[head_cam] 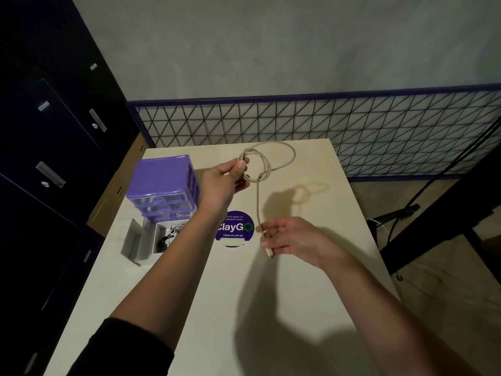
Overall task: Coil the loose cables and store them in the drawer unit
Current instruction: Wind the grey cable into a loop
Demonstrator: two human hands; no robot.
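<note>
A whitish cable (pixel 267 165) is held above the white table (pixel 271 308), wound into a few loops at its upper part. My left hand (pixel 225 180) pinches the loops between thumb and fingers. One strand drops straight down to my right hand (pixel 287 238), which grips the cable near its white plug end. The purple drawer unit (pixel 162 180) stands at the table's left. In front of it lie two pulled-out grey drawers: one (pixel 132 240) looks empty, the other (pixel 168 237) holds dark and white cables.
A round purple sticker (pixel 235 228) lies on the table between my hands. Dark lockers (pixel 54 131) fill the left side. A wire mesh panel (pixel 352 131) runs behind the table. Black cables and a stand (pixel 398 213) sit on the floor to the right.
</note>
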